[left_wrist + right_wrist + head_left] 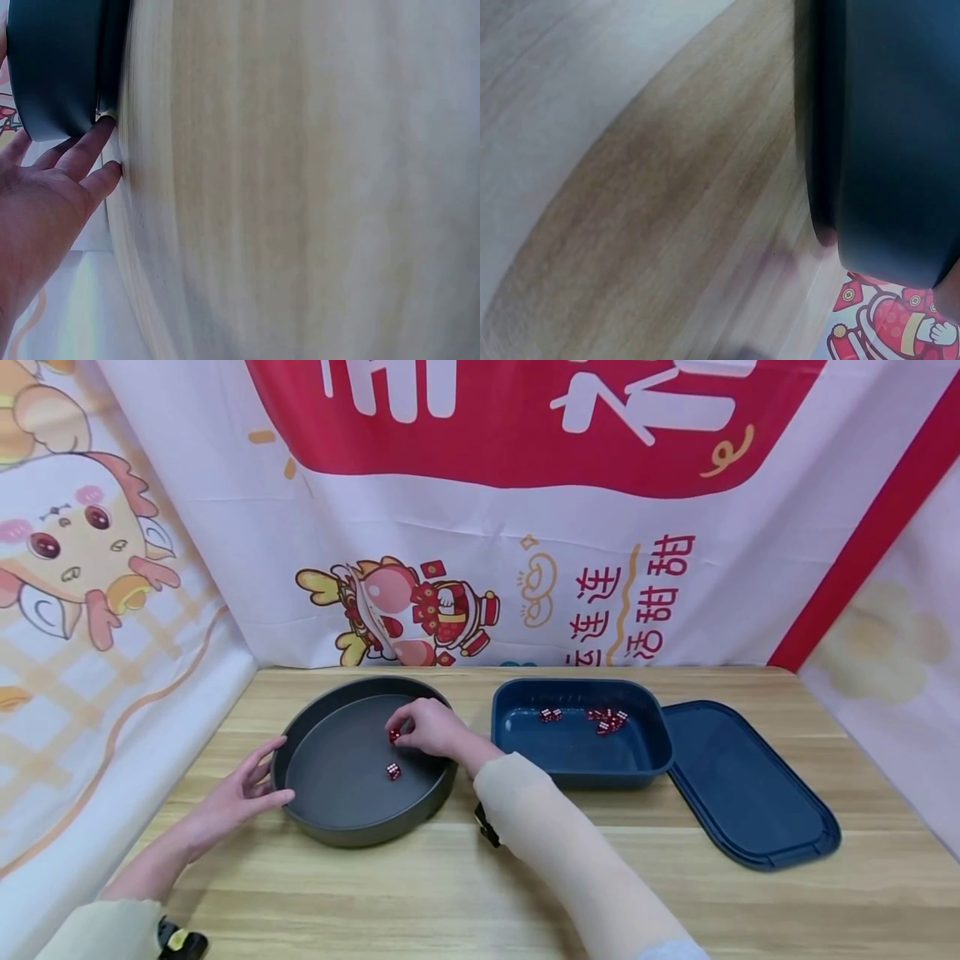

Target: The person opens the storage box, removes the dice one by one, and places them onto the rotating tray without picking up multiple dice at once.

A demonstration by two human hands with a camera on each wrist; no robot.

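Note:
A round dark grey pan (300, 793) sits on the wooden table. My right hand (427, 727) reaches into it and pinches a red die (394, 736) with fingers and thumb. A second red die (393, 771) lies loose on the pan's floor. My left hand (243, 789) rests with straight fingers against the pan's left outer wall (60, 75); the left wrist view shows those fingers (82, 154) touching the wall. The right wrist view shows only the pan's wall (885, 150) and the table, not the hand.
A dark blue rectangular tub (517, 752) stands right of the pan with several red dice (609, 720) inside. Its flat blue lid (750, 785) lies on the table at the right. Printed cloth banners close off the back and both sides.

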